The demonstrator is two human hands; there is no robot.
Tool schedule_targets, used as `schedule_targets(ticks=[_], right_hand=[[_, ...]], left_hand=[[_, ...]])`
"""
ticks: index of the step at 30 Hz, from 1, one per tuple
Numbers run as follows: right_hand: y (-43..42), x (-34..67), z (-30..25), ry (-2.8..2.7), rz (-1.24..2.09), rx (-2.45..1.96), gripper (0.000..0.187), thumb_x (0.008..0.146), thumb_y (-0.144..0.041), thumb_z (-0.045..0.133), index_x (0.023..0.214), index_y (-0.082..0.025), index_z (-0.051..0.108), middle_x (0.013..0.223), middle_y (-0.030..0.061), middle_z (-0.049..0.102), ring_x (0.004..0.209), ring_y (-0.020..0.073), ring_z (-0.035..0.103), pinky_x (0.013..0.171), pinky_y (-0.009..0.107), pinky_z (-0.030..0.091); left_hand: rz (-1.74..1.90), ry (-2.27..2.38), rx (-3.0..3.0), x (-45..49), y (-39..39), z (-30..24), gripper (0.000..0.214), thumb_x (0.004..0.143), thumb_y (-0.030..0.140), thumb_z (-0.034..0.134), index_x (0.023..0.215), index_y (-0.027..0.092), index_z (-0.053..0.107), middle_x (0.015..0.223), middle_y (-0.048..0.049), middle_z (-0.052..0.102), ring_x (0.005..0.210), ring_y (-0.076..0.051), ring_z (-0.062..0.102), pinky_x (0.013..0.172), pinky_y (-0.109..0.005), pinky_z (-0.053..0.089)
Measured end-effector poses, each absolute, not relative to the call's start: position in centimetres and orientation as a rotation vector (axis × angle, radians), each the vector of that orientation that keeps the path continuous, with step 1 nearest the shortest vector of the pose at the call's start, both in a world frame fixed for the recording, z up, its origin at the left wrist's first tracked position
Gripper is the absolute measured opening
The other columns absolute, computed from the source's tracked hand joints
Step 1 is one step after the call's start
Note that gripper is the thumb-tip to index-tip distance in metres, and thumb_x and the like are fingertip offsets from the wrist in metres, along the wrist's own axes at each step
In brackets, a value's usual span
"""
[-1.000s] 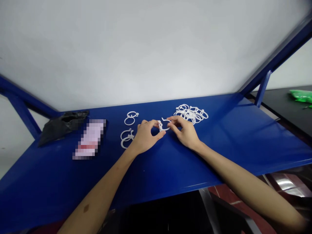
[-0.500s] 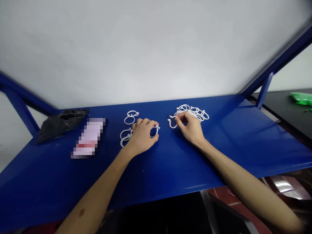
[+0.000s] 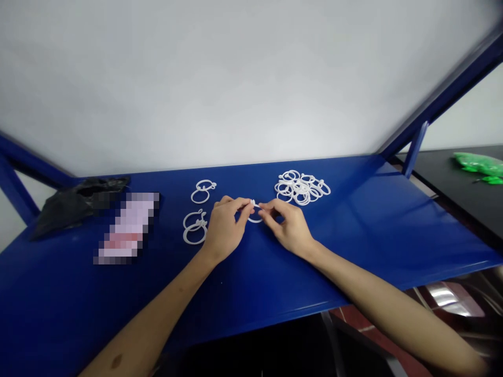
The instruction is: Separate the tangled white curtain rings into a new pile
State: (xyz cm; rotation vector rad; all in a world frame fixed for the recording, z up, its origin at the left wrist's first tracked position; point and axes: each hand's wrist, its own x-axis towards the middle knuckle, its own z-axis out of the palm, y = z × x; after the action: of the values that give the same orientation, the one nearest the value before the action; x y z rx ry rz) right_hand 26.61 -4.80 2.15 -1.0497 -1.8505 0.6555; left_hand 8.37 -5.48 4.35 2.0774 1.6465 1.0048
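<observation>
My left hand (image 3: 225,226) and my right hand (image 3: 285,225) meet at the middle of the blue shelf (image 3: 353,235). Both pinch white plastic rings (image 3: 254,212) held between their fingertips, just above the surface. A pile of several loose white rings (image 3: 302,187) lies behind my right hand. Linked ring pairs lie left of my left hand: one pair (image 3: 202,191) farther back, another pair (image 3: 194,228) close beside the wrist.
A black plastic bag (image 3: 70,201) and a blurred pink-and-white packet (image 3: 126,228) lie at the shelf's left. Blue frame struts (image 3: 414,141) rise at the right. A dark table with a green item (image 3: 477,163) stands beyond. The white wall backs the shelf.
My right hand went back to the pile, took a ring, and has come forward again to meet my left hand, which kept its ring. The camera view drifted slightly right.
</observation>
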Motion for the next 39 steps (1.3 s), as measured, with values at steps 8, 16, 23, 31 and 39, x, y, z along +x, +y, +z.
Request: schedule_targets(ticks=[8, 16, 23, 31, 39], right_hand=[[-5.5, 26.8, 2.9, -1.835, 0.675, -0.990, 0.011, 0.098, -0.032, 0.059, 0.092, -0.026, 0.067, 0.090, 0.0030, 0.073, 0.079, 0.0192, 0.069, 0.072, 0.035, 0.056], [-5.1, 27.2, 2.5, -2.040, 0.554, -0.873, 0.018, 0.102, -0.032, 0.050, 0.101, -0.027, 0.067, 0.089, 0.0045, 0.068, 0.081, 0.0199, 0.067, 0.075, 0.036, 0.056], [-3.2, 28.6, 5.3, -1.944, 0.170, -1.201, 0.023, 0.099, -0.030, 0.049, 0.093, -0.026, 0.071, 0.095, 0.0080, 0.067, 0.081, 0.0219, 0.066, 0.075, 0.036, 0.056], [0.8, 35.7, 5.2, -1.523, -0.230, -2.087, 0.024, 0.095, -0.026, 0.051, 0.107, -0.020, 0.071, 0.106, 0.0119, 0.067, 0.092, 0.0251, 0.063, 0.072, 0.034, 0.048], [1.0, 36.3, 4.9, -1.590, -0.141, -2.174, 0.019, 0.092, -0.026, 0.057, 0.098, -0.017, 0.072, 0.100, 0.0145, 0.069, 0.094, 0.0289, 0.060, 0.073, 0.039, 0.048]], left_hand=[[1.127, 1.523, 2.201, 8.0, -5.9, 3.9, 0.020, 0.098, 0.024, 0.053, 0.086, 0.024, 0.069, 0.088, -0.0005, 0.070, 0.085, -0.017, 0.065, 0.081, -0.032, 0.051], [1.057, 1.484, 2.372, 7.9, -5.8, 4.1, 0.023, 0.099, 0.025, 0.048, 0.087, 0.024, 0.068, 0.085, -0.0027, 0.071, 0.087, -0.020, 0.063, 0.084, -0.035, 0.051], [0.636, 1.757, 2.523, 6.9, -4.7, 3.7, 0.031, 0.097, 0.024, 0.045, 0.117, 0.021, 0.068, 0.113, -0.0072, 0.073, 0.109, -0.028, 0.057, 0.098, -0.046, 0.043], [0.347, 1.882, 2.526, 6.0, -4.2, 3.0, 0.028, 0.095, 0.024, 0.047, 0.113, 0.020, 0.069, 0.113, -0.0100, 0.069, 0.110, -0.031, 0.056, 0.094, -0.046, 0.042], [0.463, 1.893, 2.476, 6.2, -4.1, 3.5, 0.018, 0.096, 0.026, 0.050, 0.089, 0.021, 0.066, 0.092, -0.0066, 0.072, 0.093, -0.028, 0.058, 0.082, -0.041, 0.040]])
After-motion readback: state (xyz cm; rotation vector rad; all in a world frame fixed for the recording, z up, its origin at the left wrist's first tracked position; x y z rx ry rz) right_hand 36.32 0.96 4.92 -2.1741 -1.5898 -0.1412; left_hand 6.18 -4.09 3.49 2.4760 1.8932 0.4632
